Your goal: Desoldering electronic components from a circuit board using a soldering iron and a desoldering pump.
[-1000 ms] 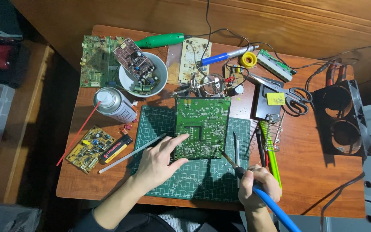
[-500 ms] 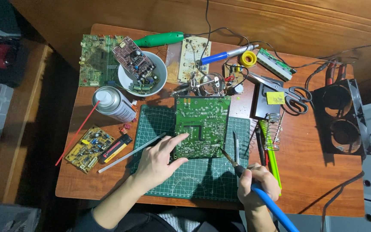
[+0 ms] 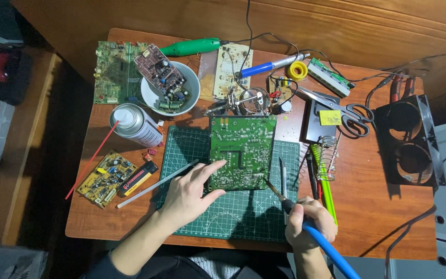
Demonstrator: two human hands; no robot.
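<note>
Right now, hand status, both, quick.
Left hand: open, fingers resting on the green circuit board, pressing it to the cutting mat.
Right hand: closed around the blue-handled soldering iron, tip at the board's lower right corner.

- Circuit board (image 3: 241, 152): green, silver solder dots.
- Cutting mat (image 3: 233, 217): dark green, pale grid lines.
- Soldering iron (image 3: 318, 240): blue handle, black collar.
- Spray can (image 3: 136, 125): silver, red straw.
- Bowl (image 3: 194, 95): white.
- Far tool (image 3: 189, 47): green.
- Table (image 3: 378, 217): reddish-brown wood.
</note>
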